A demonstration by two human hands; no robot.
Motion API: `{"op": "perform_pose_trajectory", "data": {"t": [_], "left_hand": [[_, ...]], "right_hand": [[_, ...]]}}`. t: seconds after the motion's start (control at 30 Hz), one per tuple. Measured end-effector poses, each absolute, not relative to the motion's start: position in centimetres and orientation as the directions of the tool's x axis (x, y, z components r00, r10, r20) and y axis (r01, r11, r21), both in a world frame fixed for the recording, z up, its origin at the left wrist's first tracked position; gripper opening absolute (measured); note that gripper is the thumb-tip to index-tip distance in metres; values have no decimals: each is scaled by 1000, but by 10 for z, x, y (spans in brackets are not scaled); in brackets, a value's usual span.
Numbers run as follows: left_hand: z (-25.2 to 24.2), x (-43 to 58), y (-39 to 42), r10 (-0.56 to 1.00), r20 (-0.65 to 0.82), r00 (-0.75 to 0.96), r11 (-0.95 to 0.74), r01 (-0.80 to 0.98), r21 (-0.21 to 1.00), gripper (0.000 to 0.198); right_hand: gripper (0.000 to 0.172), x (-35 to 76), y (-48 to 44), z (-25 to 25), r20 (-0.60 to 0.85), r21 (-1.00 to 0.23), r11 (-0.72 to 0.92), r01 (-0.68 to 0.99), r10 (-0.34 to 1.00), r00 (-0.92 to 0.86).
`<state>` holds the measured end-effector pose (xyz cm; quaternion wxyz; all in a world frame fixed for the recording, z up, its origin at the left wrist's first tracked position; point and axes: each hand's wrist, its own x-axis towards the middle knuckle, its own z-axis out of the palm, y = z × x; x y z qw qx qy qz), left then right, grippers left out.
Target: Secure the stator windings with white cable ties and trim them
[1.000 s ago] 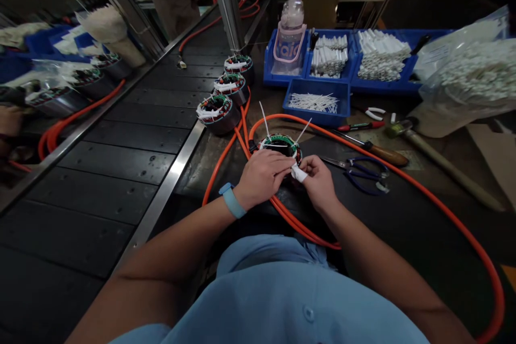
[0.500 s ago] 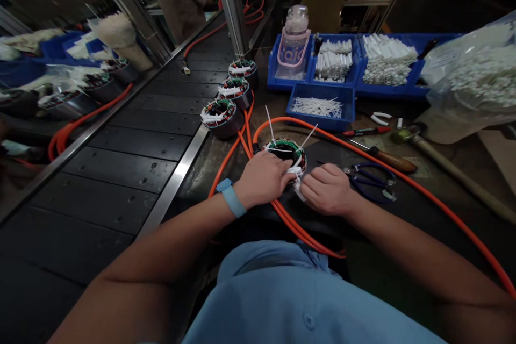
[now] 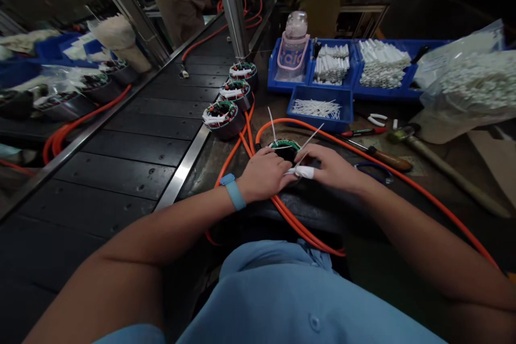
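A round motor stator [image 3: 285,147] with green and white windings lies on the bench in front of me, with white cable ties [image 3: 273,124] sticking up from it. My left hand [image 3: 264,174] rests on its near left side and grips it. My right hand [image 3: 332,167], thumb wrapped in white tape, lies over its near right side, fingers on a tie. An orange cable [image 3: 363,153] loops around the stator.
Three finished stators [image 3: 223,115] line the conveyor edge [image 3: 177,174]. Blue bins [image 3: 322,98] hold ties and white sleeves, beside a clear bottle [image 3: 293,45]. Blue-handled scissors [image 3: 377,172], a screwdriver [image 3: 381,157], a hammer [image 3: 443,169] and bagged parts [image 3: 471,86] lie at right. Two people stand beyond.
My right hand moved up from the stator's near edge and now lies across its right side. The view shifted slightly. My left hand stayed on the stator.
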<state>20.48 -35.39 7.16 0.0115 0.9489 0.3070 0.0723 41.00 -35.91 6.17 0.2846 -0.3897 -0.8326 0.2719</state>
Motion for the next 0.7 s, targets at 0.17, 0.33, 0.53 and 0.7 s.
{"op": "perform_pose_trajectory", "data": {"t": [0.17,0.33,0.53,0.7], "left_hand": [[73,201,-345,537,63,841,-843,531,90,32],[70,211,-351,621,86,779,-781,605,152,33],[73,215,-359,689,79,720,-723,676,142,31],[71,220,-366,692,94,716,-721,679,138,30]], "right_hand": [[21,399,-354,56,305,-354,716,602,697,-649],[24,398,-338,43,350,-241,745,622,665,-660],[27,389,-334,40,328,-249,730,637,682,-654],[23,437,-341,49,321,-518,610,600,788,-525]]}}
